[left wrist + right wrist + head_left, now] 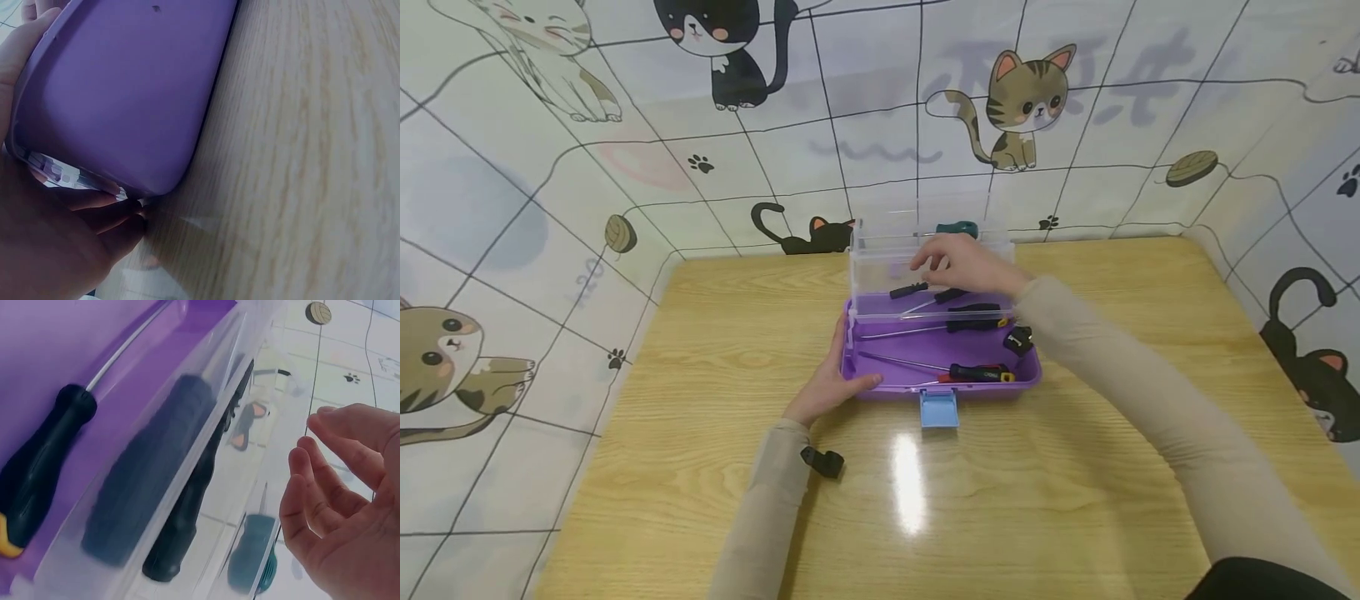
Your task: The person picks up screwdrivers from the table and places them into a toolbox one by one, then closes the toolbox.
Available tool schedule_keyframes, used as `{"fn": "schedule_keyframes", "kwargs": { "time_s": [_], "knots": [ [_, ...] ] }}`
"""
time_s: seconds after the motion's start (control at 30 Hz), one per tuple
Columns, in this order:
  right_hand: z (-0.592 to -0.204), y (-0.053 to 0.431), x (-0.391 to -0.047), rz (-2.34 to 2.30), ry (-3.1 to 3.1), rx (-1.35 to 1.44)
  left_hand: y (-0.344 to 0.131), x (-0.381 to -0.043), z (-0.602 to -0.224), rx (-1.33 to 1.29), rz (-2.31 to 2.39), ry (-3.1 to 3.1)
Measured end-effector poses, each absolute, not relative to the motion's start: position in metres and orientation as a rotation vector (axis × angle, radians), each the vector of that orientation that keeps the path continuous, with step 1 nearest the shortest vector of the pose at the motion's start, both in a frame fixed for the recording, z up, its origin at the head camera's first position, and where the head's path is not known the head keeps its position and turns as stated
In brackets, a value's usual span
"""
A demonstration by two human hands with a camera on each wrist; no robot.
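Note:
An opened purple toolbox (895, 390) with a light blue latch (939, 410) rests on the wooden table. My left hand (829, 385) grips its left end, thumb over the front rim; the left wrist view has the fingers around the purple wall (131, 94). Above the raised clear plastic part (865, 279), my right hand (966, 260) hovers with loosely bent fingers and nothing in them. A teal-handled screwdriver (250, 553) lies just beside those fingers. Inside the purple base are black-and-yellow screwdrivers (981, 373) and a small black item (1018, 340). Behind the clear plastic show more dark-handled tools (150, 475).
Wood-grain tabletop (700, 392) spreads around the toolbox. A cloth with printed cats (1030, 108) and grid lines stands behind and at both sides. A small black device (823, 462) sits on the left wrist.

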State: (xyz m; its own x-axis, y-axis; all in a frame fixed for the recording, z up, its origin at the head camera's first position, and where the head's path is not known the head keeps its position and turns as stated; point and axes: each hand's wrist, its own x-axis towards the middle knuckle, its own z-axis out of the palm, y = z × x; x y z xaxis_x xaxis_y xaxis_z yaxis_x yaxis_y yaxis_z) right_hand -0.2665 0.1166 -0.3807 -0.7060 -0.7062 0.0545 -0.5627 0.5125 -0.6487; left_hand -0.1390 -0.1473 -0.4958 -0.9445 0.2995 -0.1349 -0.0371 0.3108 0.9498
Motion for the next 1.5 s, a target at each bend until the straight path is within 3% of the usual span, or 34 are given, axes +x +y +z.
{"fn": "schedule_keyframes", "kwargs": {
  "time_s": [0.37,0.53,0.77,1.5],
  "knots": [
    [-0.381,0.146,-0.264,-1.011,2.609,-1.034,-0.151,-0.14,-0.493,0.261,1.635,2.315],
    [-0.383,0.156,-0.26,-1.019,2.634,-1.033,-0.148,-0.135,-0.473,0.26,1.644,2.283],
    [-0.384,0.175,-0.26,-1.053,2.666,-0.957,-0.15,-0.14,-0.496,0.243,1.668,2.301],
    [-0.397,0.24,-0.264,-1.189,2.809,-0.681,-0.148,-0.139,-0.497,0.237,1.686,2.295]
  ]
}}
